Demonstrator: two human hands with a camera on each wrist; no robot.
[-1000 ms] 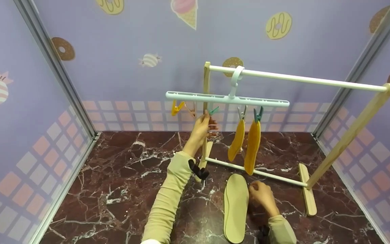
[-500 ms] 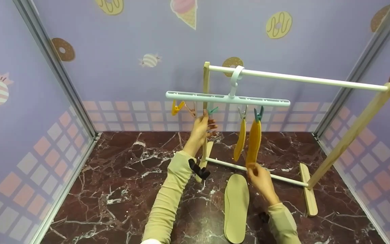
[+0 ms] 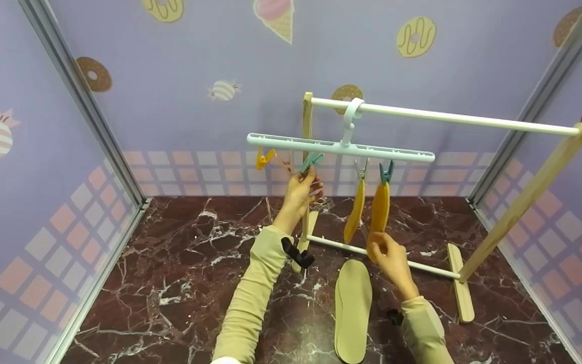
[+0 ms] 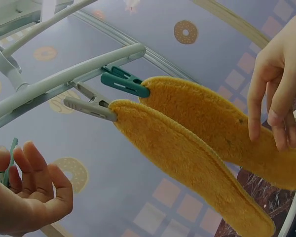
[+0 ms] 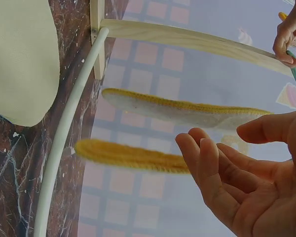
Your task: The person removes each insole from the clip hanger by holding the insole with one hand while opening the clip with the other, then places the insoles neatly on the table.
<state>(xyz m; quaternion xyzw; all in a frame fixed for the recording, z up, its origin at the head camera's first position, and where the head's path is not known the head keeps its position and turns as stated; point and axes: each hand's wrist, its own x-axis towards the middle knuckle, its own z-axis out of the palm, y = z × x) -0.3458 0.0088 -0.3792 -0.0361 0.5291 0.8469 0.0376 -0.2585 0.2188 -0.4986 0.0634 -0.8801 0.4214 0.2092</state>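
Near the rack's left post, my left hand (image 3: 298, 194) pinches a green clothespin (image 3: 312, 160) below the pale hanger (image 3: 291, 143). Two fuzzy yellow insoles hang from the hanger's right half: one insole (image 3: 355, 210) from a grey clothespin (image 3: 361, 170), the other insole (image 3: 380, 205) from a dark teal clothespin (image 3: 386, 172). My right hand (image 3: 392, 258) is at the lower end of the right insole. Its fingers (image 4: 258, 106) hang in front of that insole, and the right wrist view shows thumb and fingers apart. Whether they touch it, I cannot tell.
A pair of beige insoles (image 3: 354, 313) lies stacked on the dark marbled tabletop (image 3: 180, 273). A wooden rack with a white top bar (image 3: 447, 117) carries the hanger. Yellow (image 3: 264, 159) and pink (image 3: 286, 166) clothespins hang at the hanger's left. Patterned walls enclose the table.
My right hand has risen from beside the beige insoles to the hanging yellow insole. The yellow insoles have swung slightly. The green clothespin has turned in my left hand, which stays in place.
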